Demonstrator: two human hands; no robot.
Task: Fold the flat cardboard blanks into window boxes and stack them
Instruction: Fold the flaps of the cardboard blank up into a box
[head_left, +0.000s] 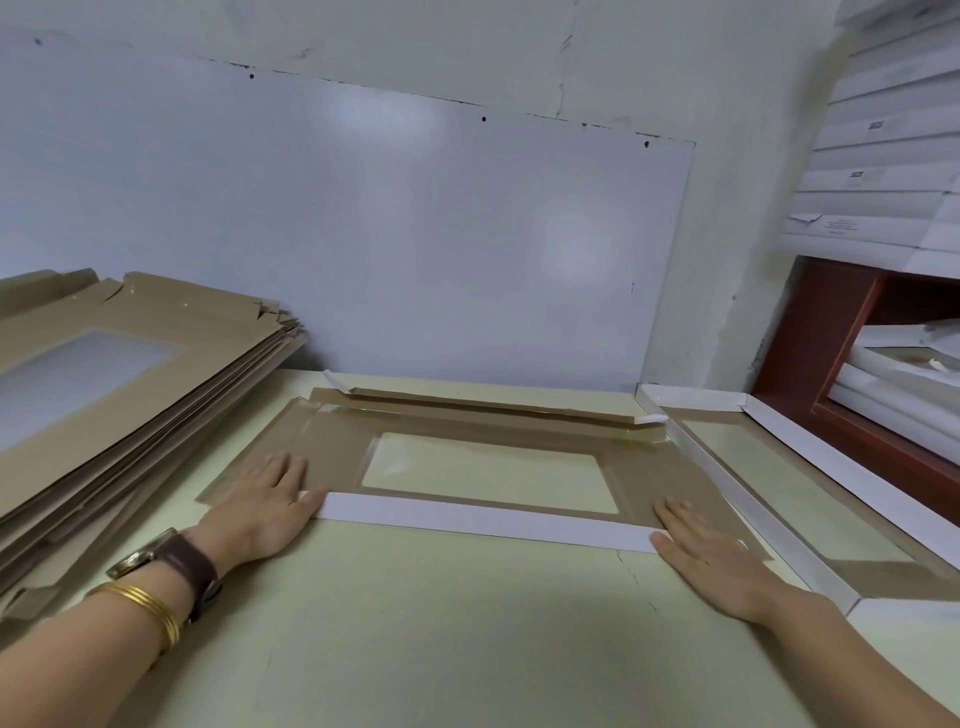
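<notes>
While both hands lie flat with fingers straight, the left hand (265, 506) presses the left end and the right hand (711, 561) the right end of a white flap (467, 522) folded over the cardboard blank's (337, 452) near edge. It lies toward the counter's (441, 623) far edge, brown, with a clear rectangular window (488, 480) and creased far flaps.
</notes>
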